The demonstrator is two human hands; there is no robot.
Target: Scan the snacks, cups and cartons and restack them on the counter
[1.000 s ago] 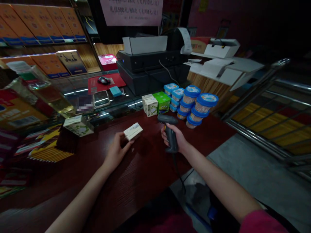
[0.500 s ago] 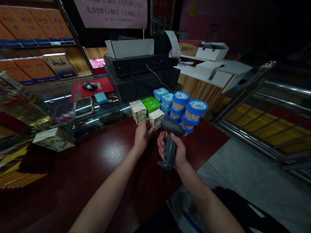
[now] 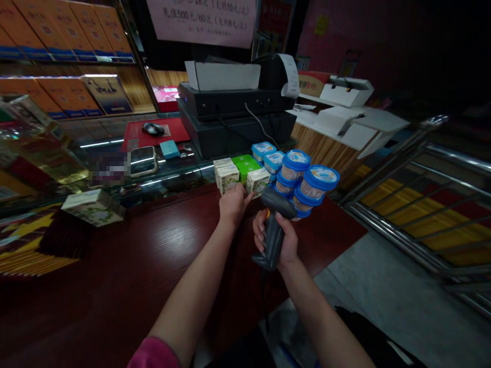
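Note:
My right hand [image 3: 282, 237] is closed around the handle of a dark grey barcode scanner [image 3: 274, 230], its head pointing up and left. In front of small white-and-green cartons [image 3: 228, 175], my left hand [image 3: 232, 207] has its thumb apart from bent fingers. It seems to touch them at their base; its fingertips are partly hidden. Another white-and-green carton [image 3: 258, 181] stands just right of that hand. Behind are bright green boxes [image 3: 245, 166]. To the right stand stacked blue-lidded round tubs [image 3: 320, 179] and smaller blue-lidded rectangular tubs [image 3: 263, 149].
A single carton [image 3: 94, 207] lies at the left of the dark red tabletop [image 3: 172, 266]. Behind the table, a glass counter holds a phone [image 3: 143, 161], a mouse [image 3: 153, 129] and a black printer-like machine [image 3: 230, 101]. Metal railings [image 3: 406, 230] stand at the right.
The view has shifted, so everything sits further right in the picture. My left hand has turned slightly, with its fingers more bent before the cartons. The scanner stays in my right hand.

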